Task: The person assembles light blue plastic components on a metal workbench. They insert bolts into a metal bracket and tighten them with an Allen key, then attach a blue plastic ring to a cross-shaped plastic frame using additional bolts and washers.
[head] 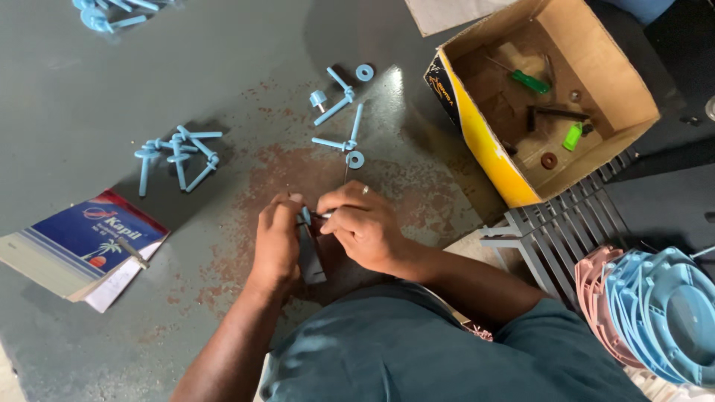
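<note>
Between both hands, low centre of the grey metal table (pixel 223 67), sits a dark grey block-shaped part (pixel 311 257), upright-ish, with a small light blue piece (pixel 304 216) at its top. Left hand (pixel 277 242) curled shut around the dark part, fingers wrapped over its left side, thumb up by the blue piece. Right hand (pixel 363 223) closed in a pinch on a thin metal pin or tool tip (pixel 325 216) that points at the blue piece; ring on one finger; can't tell exactly what the thin item is. Just beyond the right hand: a blue washer (pixel 355 159) and loose blue plastic rods (pixel 339 112), another blue washer (pixel 364 72) farther out. Out past the left hand, to its left: pile of blue rods (pixel 177 155), and nearer, a blue-covered notepad (pixel 82 249). Right of the right hand: grey slatted grille (pixel 558 231), then stacked pink and blue round covers (pixel 655 309). Far beyond right: open cardboard box (pixel 477 130) holding a green-handled screwdriver (pixel 529 80) and small bits.
</note>
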